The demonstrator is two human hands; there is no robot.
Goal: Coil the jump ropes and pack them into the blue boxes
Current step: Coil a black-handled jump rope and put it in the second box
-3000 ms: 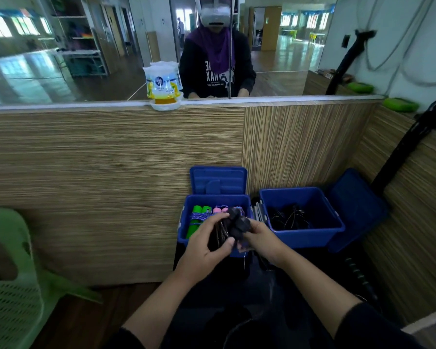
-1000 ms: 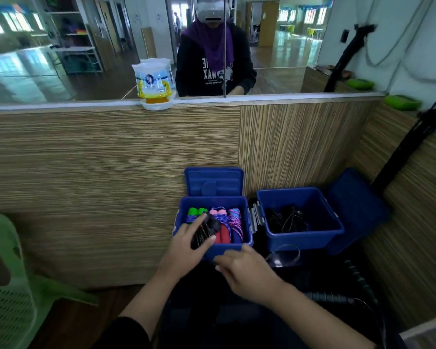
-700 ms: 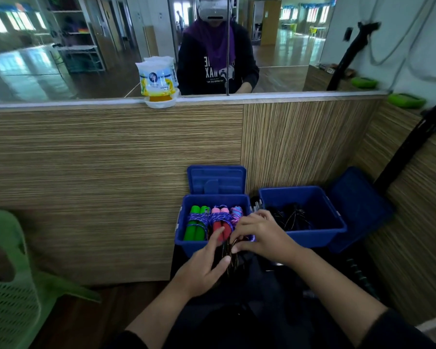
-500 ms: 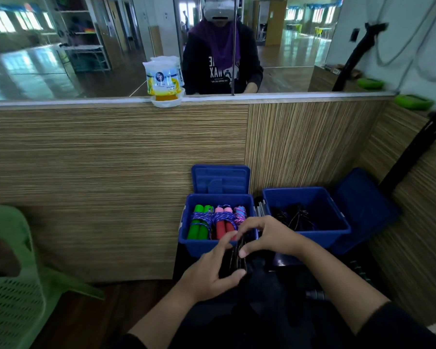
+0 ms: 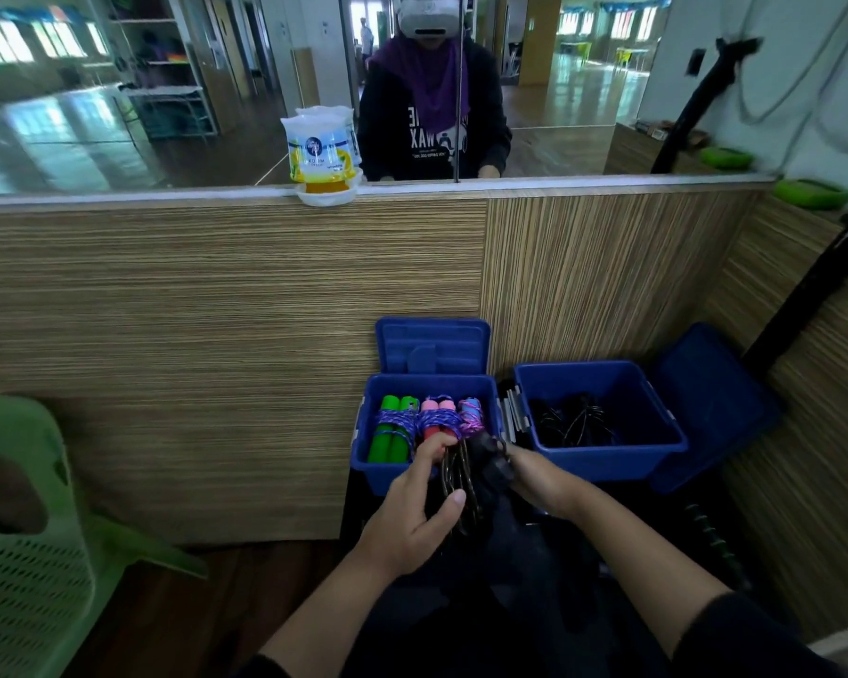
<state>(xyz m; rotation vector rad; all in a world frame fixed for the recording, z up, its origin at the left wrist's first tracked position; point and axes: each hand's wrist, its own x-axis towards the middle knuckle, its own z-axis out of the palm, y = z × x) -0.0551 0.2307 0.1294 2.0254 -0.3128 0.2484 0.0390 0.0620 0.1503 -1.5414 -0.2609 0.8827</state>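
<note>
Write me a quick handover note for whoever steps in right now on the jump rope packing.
Left hand: closed around the looped cord of a black jump rope.
Right hand: gripping the same rope at its handles, beside the coil.
Left blue box: holds three wound ropes, with green, pink and purple-blue handles.
Right blue box: holds dark ropes, loosely piled.
Both lids are off, propped behind and beside the boxes.
Left to do: finish coiling the black rope, box it. Whether more ropes remain is not visible.

Black rope (image 5: 466, 474): lifted since half a second ago, now gripped between both hands (image 5: 412, 511) over left box (image 5: 363, 462) front rim.
</note>
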